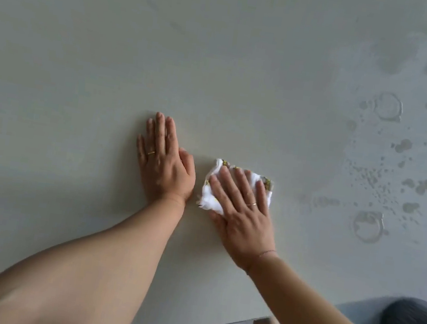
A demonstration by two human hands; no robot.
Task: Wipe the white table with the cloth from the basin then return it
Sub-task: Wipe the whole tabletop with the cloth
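Near the middle of the white counter (222, 53), the flat-spread right hand (244, 210) presses a soft, probably damp white cloth (209, 194), best pinched at an edge, left hand (165, 163) flat, empty.

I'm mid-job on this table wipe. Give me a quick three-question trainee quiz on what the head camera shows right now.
1. True or false: the left hand lies flat on the white table top with no cloth under it.
2. Which hand presses on the crumpled white cloth with yellow print? A) left B) right C) both
3. Fill in: the water droplets and ring marks lie on the person's ____ side of the cloth.

Key
1. True.
2. B: the right hand lies spread over the cloth.
3. Right; the wet patch is apart from the cloth, not yet wiped.
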